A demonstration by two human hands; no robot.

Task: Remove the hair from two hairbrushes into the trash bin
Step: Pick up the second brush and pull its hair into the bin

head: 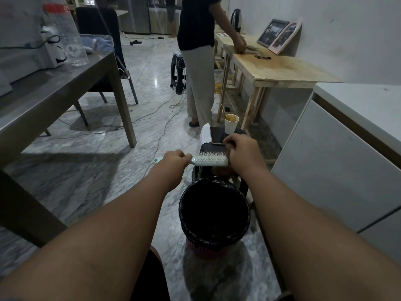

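A pale green hairbrush (pixel 209 160) with white bristles pointing up is held level above and just beyond the trash bin (pixel 188 216), which has a black liner and a pink base. My left hand (pixel 175 160) grips the brush handle. My right hand (pixel 243 149) is at the far end of the bristles, fingers curled and pinched together; what they pinch is too small to tell. A brownish clump, perhaps hair (pixel 223 172), shows just under the brush. I see no second brush.
A dark stool (pixel 206 148) beyond the bin carries a phone (pixel 218 135) and a paper cup (pixel 231 123). A person (pixel 198 61) stands at a wooden table (pixel 282 70). A grey table (pixel 54 90) is left, a white cabinet (pixel 338 161) right. Cables cross the marble floor.
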